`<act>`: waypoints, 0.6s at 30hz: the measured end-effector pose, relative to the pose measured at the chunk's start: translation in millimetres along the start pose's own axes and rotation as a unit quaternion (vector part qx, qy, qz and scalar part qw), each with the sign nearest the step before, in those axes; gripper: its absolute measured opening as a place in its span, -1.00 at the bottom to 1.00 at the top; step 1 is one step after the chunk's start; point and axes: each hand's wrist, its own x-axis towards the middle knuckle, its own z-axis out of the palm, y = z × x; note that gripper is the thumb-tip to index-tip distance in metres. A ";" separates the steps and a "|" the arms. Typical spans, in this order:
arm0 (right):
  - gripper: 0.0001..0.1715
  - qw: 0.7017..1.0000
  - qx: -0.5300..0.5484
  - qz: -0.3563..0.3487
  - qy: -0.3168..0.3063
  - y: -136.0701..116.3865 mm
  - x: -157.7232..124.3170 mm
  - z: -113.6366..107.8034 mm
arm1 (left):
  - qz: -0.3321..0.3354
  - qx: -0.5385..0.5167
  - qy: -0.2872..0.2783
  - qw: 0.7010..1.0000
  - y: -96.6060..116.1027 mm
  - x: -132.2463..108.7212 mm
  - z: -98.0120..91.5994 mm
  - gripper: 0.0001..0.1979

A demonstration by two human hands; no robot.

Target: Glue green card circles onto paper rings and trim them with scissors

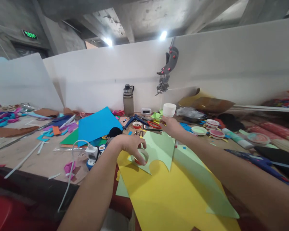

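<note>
My left hand (130,146) rests with fingers curled around a small round roll of tape (142,157), which lies on a pale green foam sheet (159,147). That green sheet has curved cut-outs along its edge and lies on a large yellow sheet (163,192). My right hand (170,125) reaches farther back, toward red-handled scissors (154,124) and a stack of white paper cups (169,110). Its fingers point away from me, so what they touch is hidden.
A blue sheet (96,125), a grey water bottle (128,100), round paint pots (212,123), a white charger with cable (91,150) and many foam scraps cover the table. White partition walls stand behind, with a grey craft figure (169,64) hung on one.
</note>
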 end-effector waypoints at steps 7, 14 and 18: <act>-0.61 0.999 -0.014 0.038 -0.032 -4.0 31.9 16.2 | 0.005 0.022 -0.017 1.000 -1.1 1.4 -1.1 -0.27; -0.73 0.999 0.021 0.037 -0.007 -3.2 29.0 4.5 | 0.015 0.032 -0.022 0.999 -3.0 5.1 0.3 -0.28; -0.73 0.997 0.060 0.046 0.016 1.3 8.3 -7.7 | 0.026 0.033 -0.028 0.999 -3.3 4.9 -2.1 -0.22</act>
